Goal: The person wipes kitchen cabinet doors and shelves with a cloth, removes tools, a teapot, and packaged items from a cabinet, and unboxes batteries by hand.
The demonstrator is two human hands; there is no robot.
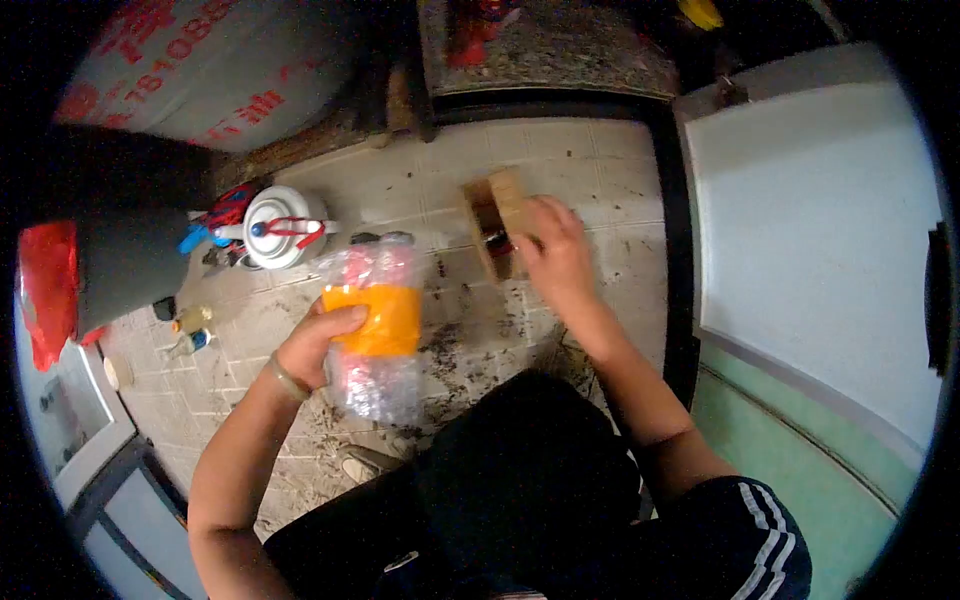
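A clear bubble-wrapped package [380,385] with a wide orange band round its middle is in my left hand [325,338], the thumb lying over the orange band. Something pink or red shows through the wrap. To the right, my right hand [555,245] is at the right side of an open cardboard box [510,195], its fingers bent against the edge. The box shows a dark inside with something small and red in it. Blur hides the exact hold of the right fingers.
A white kettle [275,228] with a red-wrapped handle stands at the left, near a small bottle [192,320]. Dark debris lies on the tiled floor [620,270]. A large printed sack [210,70] is upper left; a white door panel [810,230] is on the right.
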